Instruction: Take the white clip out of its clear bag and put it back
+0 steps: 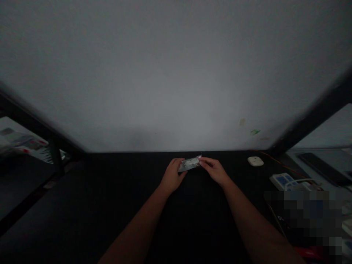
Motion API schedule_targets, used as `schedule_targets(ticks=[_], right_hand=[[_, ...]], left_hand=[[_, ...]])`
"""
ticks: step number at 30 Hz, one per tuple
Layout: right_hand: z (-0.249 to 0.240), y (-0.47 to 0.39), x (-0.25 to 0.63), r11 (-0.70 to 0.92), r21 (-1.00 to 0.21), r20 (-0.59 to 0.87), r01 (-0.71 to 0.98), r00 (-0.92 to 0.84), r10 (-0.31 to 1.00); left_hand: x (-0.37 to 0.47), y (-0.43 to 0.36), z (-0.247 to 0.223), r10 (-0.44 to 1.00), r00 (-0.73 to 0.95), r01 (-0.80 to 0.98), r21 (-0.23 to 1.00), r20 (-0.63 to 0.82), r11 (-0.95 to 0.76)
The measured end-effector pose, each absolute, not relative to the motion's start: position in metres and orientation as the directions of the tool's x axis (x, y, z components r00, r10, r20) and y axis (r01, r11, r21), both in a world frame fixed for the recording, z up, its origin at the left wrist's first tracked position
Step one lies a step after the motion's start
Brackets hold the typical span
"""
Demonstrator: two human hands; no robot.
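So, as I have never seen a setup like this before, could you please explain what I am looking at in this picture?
Of course. There is no machine here: these are a person's own bare hands. The single picture comes from a camera worn on the head, looking forward and down, so the forearms reach in from the bottom edge.

The hands are over a black table in front of a pale wall. The left hand grips one end of a small, shiny packet, and the fingertips of the right hand hold the other end. The scene is too dim to tell what is inside.

Off to the right lie a rounded white case and a white-and-blue block, perhaps a power strip. The lower right corner is partly pixelated.
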State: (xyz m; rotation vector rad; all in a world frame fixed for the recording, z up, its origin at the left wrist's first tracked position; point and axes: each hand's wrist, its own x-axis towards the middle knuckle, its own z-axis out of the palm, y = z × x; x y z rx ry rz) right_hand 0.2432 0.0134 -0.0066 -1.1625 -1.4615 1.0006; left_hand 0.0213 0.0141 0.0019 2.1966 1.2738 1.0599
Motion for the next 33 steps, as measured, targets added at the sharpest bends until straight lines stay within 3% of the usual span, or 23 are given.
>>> schedule_targets(ticks=[5,10,14,19,21,26,33], right_hand=[[-0.006,0.012,0.242,0.343,-0.893,0.281,0.293,-0.232,0.931],[-0.002,0.011,0.242,0.273,-0.937,0.223,0.215,-0.233,0.947],[-0.006,0.013,0.242,0.169,-0.975,0.149,0.145,-0.135,0.979],[-0.012,0.020,0.243,0.130,-0.989,0.143,0.071,0.223,0.964],[-0.010,0.019,0.244,0.120,-0.992,0.127,0.042,0.261,0.957],[0.001,0.010,0.245,0.071,-0.996,0.075,0.058,0.074,0.994],[0.004,0.010,0.241,0.067,-0.997,0.064,0.046,-0.063,0.996]], left_hand=[[0.019,0.016,0.001,0.819,0.371,0.523,0.630,0.439,-0.574],[0.020,0.016,0.001,0.829,0.315,0.516,0.650,0.463,-0.558],[0.021,0.015,0.007,0.877,0.227,0.469,0.741,0.424,-0.480],[0.019,0.017,0.010,0.948,0.190,0.275,0.914,0.253,-0.299],[0.018,0.018,0.009,0.965,0.191,0.192,0.958,0.177,-0.214],[0.019,0.020,0.009,0.979,0.190,0.060,0.994,0.077,-0.090],[0.020,0.019,0.011,0.977,0.206,0.074,0.995,0.055,-0.072]])
